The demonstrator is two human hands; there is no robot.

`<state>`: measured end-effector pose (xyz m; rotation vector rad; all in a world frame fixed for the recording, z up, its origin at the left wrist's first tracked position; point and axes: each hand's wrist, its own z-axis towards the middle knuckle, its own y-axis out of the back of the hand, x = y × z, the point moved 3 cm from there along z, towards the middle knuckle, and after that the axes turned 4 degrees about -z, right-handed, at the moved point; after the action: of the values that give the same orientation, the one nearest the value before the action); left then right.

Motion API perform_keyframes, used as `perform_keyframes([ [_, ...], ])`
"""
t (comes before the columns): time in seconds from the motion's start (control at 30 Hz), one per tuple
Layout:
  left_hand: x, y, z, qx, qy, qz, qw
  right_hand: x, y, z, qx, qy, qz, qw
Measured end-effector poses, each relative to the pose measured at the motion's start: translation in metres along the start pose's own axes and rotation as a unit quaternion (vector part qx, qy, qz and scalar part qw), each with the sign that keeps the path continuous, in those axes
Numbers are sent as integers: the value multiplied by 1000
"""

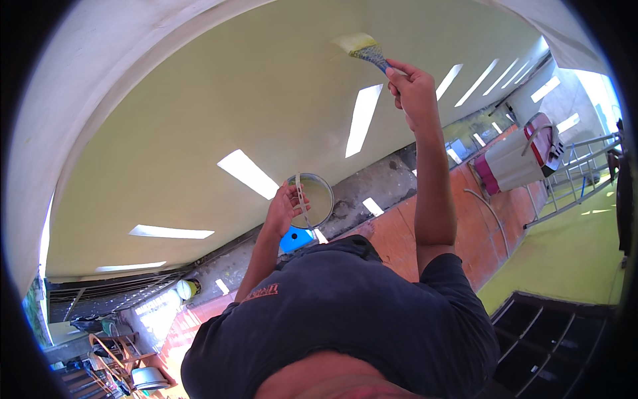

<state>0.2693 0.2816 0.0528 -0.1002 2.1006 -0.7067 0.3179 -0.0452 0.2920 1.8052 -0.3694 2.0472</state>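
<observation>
My right hand (415, 93) is raised high and closed around the handle of a paintbrush (369, 50). Yellowish paint coats the bristles, which touch the pale yellow-green wall (266, 100); a lighter patch shows beside their tip. Lower down and to the left, my left hand (286, 205) grips the pale strap-like handle of a round paint bucket (321, 201) at its near-left side. Pale greenish paint shows inside the bucket. The bucket hangs in front of my body, close to the wall.
A blue object (295, 240) shows below the bucket. On the right stand a white and pink washing machine (515, 161) and a metal ladder (575, 174), with a hose (490, 211) on the orange tiled floor (392, 233). Wooden chairs (119, 352) are at the lower left.
</observation>
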Motion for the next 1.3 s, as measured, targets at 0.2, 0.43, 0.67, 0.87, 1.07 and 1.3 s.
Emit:
perform_keyframes([
  [0.2, 2, 4, -2, -17, 0, 2, 1000, 42, -21, 1, -41, 120, 48, 991],
  [0.43, 1, 8, 0, -26, 3, -10, 1000, -125, -50, -37, -67, 57, -133, 987],
  [0.67, -1, 6, 2, -10, -4, -15, 1000, -69, -30, -29, 17, -77, -37, 996],
  [0.87, -2, 4, 3, 4, -10, -20, 1000, 62, -31, -19, -44, 135, 39, 989],
  [1.07, -1, 7, 2, 6, -14, -25, 1000, 2, -58, -16, -72, 140, -29, 987],
  [1.3, -2, 9, 0, -14, -15, -25, 999, -134, -45, -55, -12, -134, -34, 990],
])
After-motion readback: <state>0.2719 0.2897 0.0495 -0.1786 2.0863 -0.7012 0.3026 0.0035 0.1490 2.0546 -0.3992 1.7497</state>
